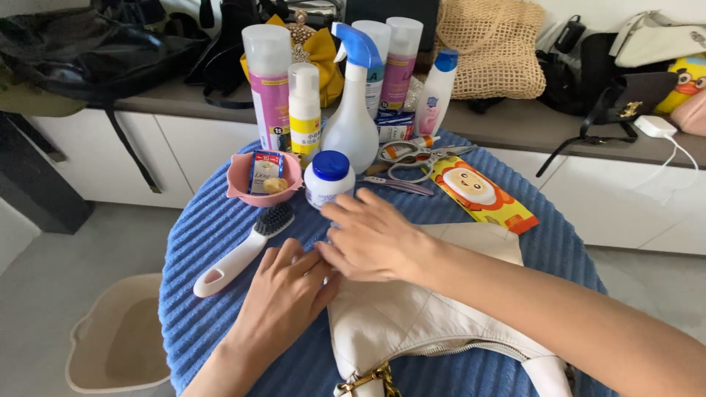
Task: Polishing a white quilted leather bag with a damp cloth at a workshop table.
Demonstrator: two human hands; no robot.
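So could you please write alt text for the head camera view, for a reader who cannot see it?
Two bare hands, left hand and right hand, press on a white handbag lying on a round blue table. Beside them lie a white brush, a pink bowl, a blue-lidded jar and spray bottles.

Home room, likely a bag-care corner: white cabinets (184, 158) under a grey counter (515, 121) piled with handbags (625, 81), round blue-clothed table (213, 220) crowded with spray bottles (353, 103).
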